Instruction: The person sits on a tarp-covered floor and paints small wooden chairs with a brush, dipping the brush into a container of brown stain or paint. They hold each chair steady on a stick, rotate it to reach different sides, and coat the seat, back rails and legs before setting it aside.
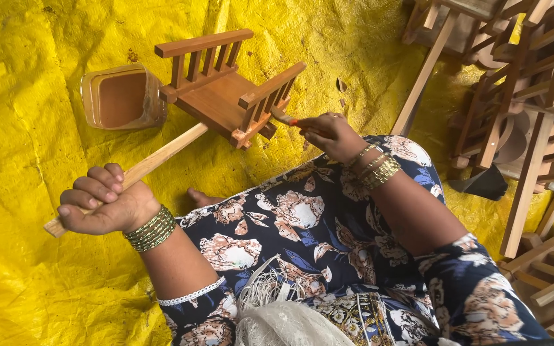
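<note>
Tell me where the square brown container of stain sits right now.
In the head view, the square brown container sits upper left on the yellow tarp, just left of the small wooden railed stand, above the left hand.

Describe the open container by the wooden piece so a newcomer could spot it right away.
Start from the yellow sheet covering the floor, then go to the small railed wooden frame on a stick near the top centre. Just left of it lies the container: a squarish, rounded-corner tub with reddish-brown contents, the only non-wooden vessel there.
</note>
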A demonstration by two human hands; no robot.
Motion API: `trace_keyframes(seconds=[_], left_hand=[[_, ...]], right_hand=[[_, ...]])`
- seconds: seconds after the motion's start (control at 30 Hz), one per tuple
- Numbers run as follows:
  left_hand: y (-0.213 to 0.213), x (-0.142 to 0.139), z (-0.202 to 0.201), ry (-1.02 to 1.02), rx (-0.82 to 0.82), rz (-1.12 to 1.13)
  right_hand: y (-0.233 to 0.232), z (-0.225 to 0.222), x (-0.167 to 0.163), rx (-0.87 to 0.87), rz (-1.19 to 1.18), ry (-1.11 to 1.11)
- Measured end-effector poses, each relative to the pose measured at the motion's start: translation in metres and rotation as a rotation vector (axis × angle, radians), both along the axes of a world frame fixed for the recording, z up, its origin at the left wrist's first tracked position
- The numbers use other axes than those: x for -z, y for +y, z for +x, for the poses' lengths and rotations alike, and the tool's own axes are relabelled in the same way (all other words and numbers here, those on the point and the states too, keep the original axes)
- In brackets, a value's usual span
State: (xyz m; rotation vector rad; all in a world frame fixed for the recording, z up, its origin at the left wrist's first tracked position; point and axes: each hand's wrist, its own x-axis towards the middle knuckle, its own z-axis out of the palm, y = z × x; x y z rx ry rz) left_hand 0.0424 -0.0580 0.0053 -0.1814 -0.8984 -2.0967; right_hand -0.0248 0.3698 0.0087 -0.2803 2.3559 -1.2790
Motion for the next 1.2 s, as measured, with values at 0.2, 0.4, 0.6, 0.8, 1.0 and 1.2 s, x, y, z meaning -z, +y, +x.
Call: trace_keyframes(seconds=[0.2,0.4,0.6,0.8,1.0,1.2], left_hand=[[0.004,0.002,0.003,-0.007,-0.046,-0.016],[0.006,0.000,0.003,0.004,-0.017,-0.049],[0.001,0.002,-0.002,0.007,-0.055,-0.014],[0.007,-0.007,0.003,0.024,0.014,-0.021],[0.007,-0.005,0.000,0.009,-0.025,-0.042],[0.009,-0.003,-0.002,-0.004,-0.046,-0.029]], right_hand=[[0.004,-0.001,0.005,0.002,0.154,0.142],[0.012,0.008,-0.001,-0.004,-0.009,-0.030],[0.018,0.028,0.001,-0.121,-0.018,0.365],[-0.021,0.006,0.023,-0.002,-0.327,0.020],[0.006,0.024,0.013,0.085,-0.282,-0.054],[0.009,0.018,0.004,-0.153,0.097,0.496]])
